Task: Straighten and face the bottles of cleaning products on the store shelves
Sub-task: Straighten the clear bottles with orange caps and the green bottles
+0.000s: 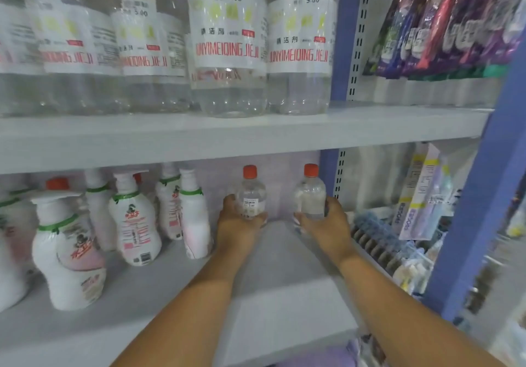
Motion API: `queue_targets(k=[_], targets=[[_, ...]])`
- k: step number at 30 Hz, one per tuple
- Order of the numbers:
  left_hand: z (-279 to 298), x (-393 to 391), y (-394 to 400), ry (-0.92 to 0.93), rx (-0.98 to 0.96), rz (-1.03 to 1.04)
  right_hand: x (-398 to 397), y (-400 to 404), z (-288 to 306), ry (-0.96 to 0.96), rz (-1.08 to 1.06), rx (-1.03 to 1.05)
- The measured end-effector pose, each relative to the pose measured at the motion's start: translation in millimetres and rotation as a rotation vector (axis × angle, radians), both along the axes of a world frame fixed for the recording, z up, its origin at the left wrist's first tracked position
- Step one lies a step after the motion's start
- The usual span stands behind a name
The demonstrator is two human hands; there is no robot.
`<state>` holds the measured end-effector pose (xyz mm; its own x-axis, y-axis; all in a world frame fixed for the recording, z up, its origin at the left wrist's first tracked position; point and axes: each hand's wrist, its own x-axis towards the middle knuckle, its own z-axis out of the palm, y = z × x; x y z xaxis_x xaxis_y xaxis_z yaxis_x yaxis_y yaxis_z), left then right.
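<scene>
Fingers of left hand [237, 218] and right hand [327, 220] each grip one small clear bottle [252, 198], [310, 195] upright near lower shelf [284, 252] back edge.

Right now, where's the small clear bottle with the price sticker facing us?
In the head view it is at the back of the lower shelf, gripped by the left hand: the small stickered bottle, left of the twin bottle.
</scene>
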<state>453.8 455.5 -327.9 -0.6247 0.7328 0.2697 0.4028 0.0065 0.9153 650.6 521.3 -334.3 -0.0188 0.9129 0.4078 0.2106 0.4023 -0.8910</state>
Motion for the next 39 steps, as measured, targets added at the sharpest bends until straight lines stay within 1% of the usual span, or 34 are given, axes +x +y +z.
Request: queue_targets(k=[4, 7, 9, 11, 15, 19, 21, 24, 28, 31, 35, 37, 39], targets=[[5.5, 2.6, -43.1, 0.038, 0.0, -0.077, 5.3, -37.5, 11.0, -0.033, -0.03, -0.094], [12.2, 8.7, -90.1, 0.002, -0.011, -0.097, 10.7, -74.9, 12.9, -0.039, 0.018, -0.143], [18.3, 16.1, -125.9, -0.035, 0.013, -0.112, 16.6, -105.2, 17.9, -0.035, 0.071, -0.118], [26.5, 25.5, -164.3, -0.03, 0.048, -0.102, 22.5, -138.1, 27.7, -0.032, 0.127, -0.079], [49.1, 43.8, -249.7, -0.018, 0.093, -0.039, 34.2, -203.4, 52.5, -0.005, 0.228, -0.08], [69.3, 56.0, -331.0, -0.002, 0.162, 0.025, 44.8, -264.3, 63.4, 0.036, 0.309, -0.023], [94.1, 57.5, -364.7, 0.021, 0.211, 0.03, 46.5, -290.1, 79.2, 0.072, 0.332, 0.011], [148.0, 58.0, -402.4, 0.083, 0.307, 0.033, 46.5, -317.3, 131.8, 0.105, 0.353, 0.113], [222.3, 44.7, -425.3, 0.218, 0.382, 0.054, 39.3, -335.4, 216.7, 0.111, 0.356, 0.264], [267.2, 28.3, -420.9, 0.307, 0.4, 0.06, 20.0, -337.0, 261.2, 0.109, 0.35, 0.315], [301.2, -3.1, -385.4, 0.406, 0.355, 0.141, -24.9, -327.5, 290.5, 0.044, 0.304, 0.295], [308.7, -22.4, -362.4, 0.408, 0.304, 0.159, -47.8, -319.3, 294.4, 0.011, 0.265, 0.281], [312.2, -43.3, -340.7, 0.372, 0.25, 0.153, -67.7, -312.0, 293.9, 0.001, 0.216, 0.26]])
